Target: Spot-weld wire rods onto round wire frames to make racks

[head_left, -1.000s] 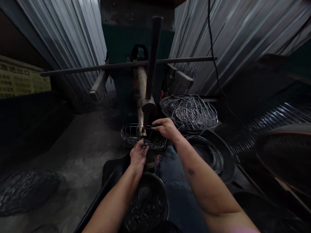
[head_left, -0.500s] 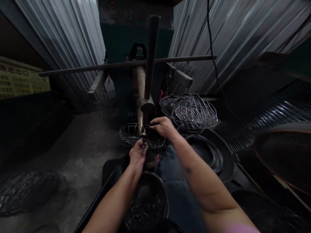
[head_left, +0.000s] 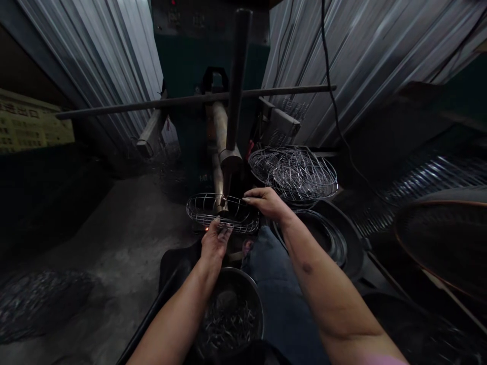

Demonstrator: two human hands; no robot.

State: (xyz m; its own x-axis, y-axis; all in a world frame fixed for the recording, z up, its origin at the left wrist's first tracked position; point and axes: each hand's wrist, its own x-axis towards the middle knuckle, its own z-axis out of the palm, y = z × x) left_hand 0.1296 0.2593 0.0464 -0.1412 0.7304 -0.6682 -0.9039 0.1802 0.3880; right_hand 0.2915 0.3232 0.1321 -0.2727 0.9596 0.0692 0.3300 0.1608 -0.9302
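A small oval wire basket (head_left: 222,215) sits under the vertical electrode of a spot welder (head_left: 230,159), with the electrode tip inside it. My left hand (head_left: 215,242) grips the basket's front rim, close to a small orange spark (head_left: 206,229). My right hand (head_left: 265,203) lies at the basket's right end, fingers reaching over the rim. Any short wire in those fingers is too small to make out. Just below my arms, a dark metal bowl (head_left: 230,312) holds many short wire pieces.
Finished wire baskets (head_left: 292,172) are heaped to the right of the welder, above a dark tray of wire rings (head_left: 323,235). Corrugated metal sheets (head_left: 361,66) flank the machine. Wire mesh (head_left: 41,304) lies on the concrete floor at left. A black cable (head_left: 335,101) hangs at right.
My right hand has moved rightward from the electrode toward the basket's end. A spark now shows by my left hand, and the basket sits slightly further left.
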